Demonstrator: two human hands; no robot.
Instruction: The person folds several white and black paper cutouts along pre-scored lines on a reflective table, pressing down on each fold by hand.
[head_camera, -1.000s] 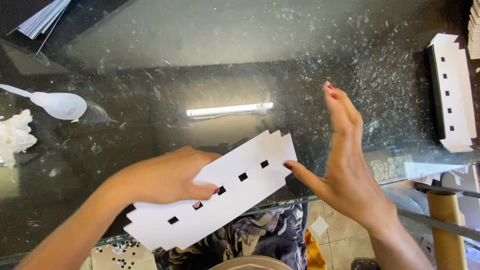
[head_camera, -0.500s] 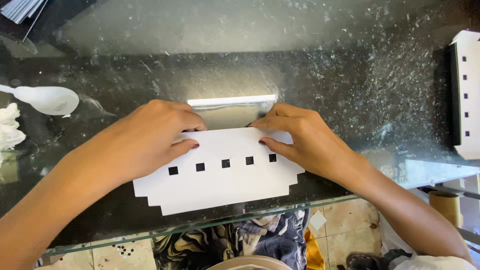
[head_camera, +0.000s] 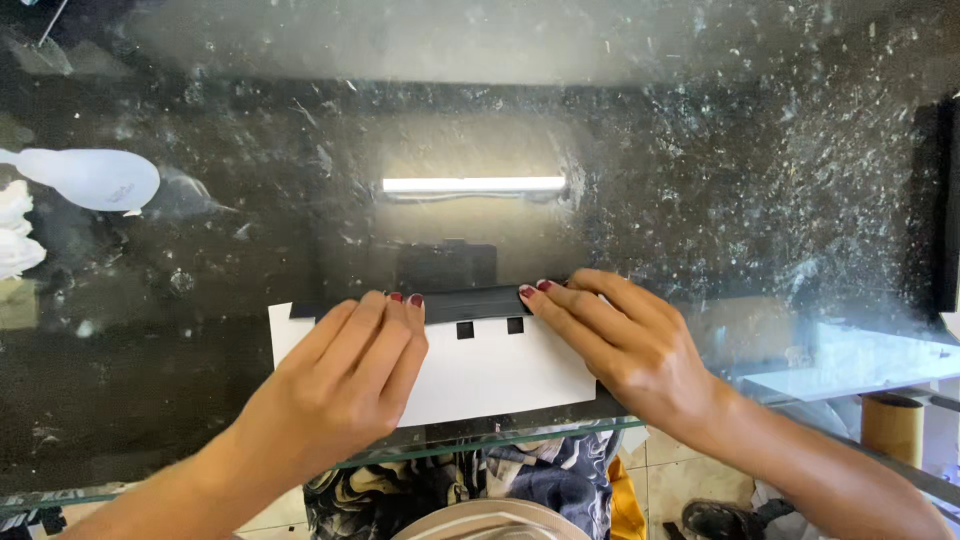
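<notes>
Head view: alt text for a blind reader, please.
Both hands, left hand and right hand, press flat on a white card with small square holes, folded on a dusty glass table. A white spoon lies far left.

White die-cut carton blank (head_camera: 500, 375) on glass table (head_camera: 700, 150)

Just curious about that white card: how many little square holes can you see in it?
2, side by side near the top edge of the white card, between the left hand and right hand. More may be hidden under the hands.
</notes>
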